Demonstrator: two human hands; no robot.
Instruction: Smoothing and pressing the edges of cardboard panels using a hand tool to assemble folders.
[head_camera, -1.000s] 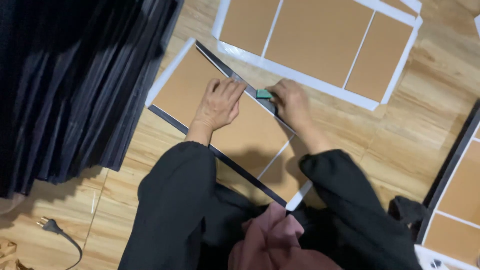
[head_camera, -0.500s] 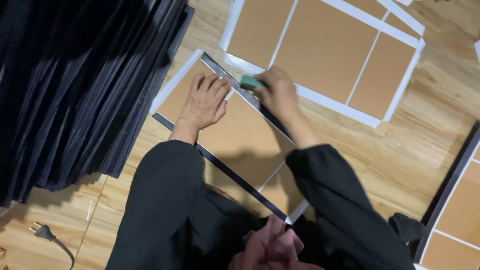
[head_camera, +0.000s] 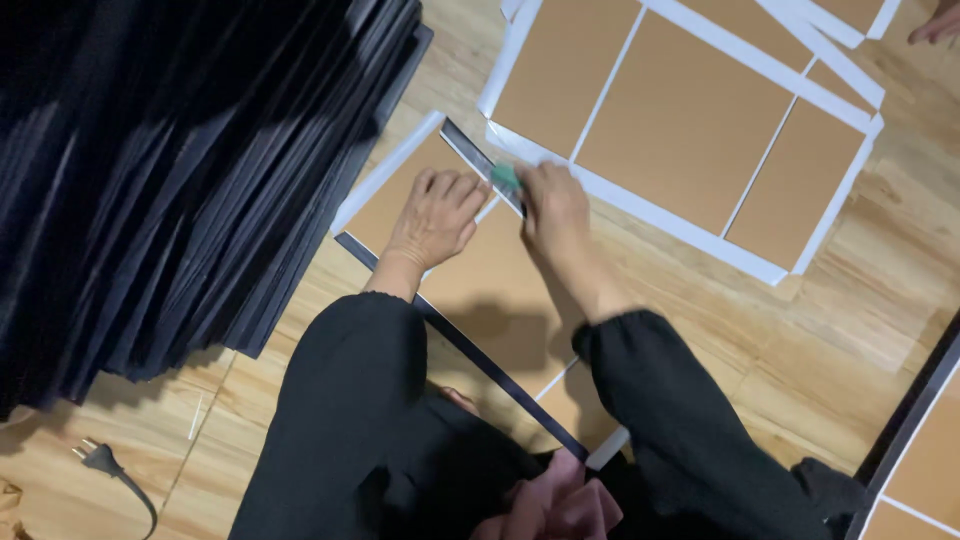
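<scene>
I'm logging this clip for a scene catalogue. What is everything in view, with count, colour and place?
Worked board: one, brown with white margins and dark folded edges, on the floor under both hands.
Scraper: one, green, in the right hand on the board's upper edge.
Second board: one, brown panels with white borders, upper right; more pieces overlap its top corner.
Black sheet stack: count unclear, black, fanned out at left.
Framed boards: partly cut off, brown with dark edge, lower right.
Plug: one, black with cord, lower left.
Floor: light wood.
Other hand: fingertips, top right corner.
Pink cloth: bottom centre.
Left hand: flat on the board.
Right hand: grips the scraper.
</scene>
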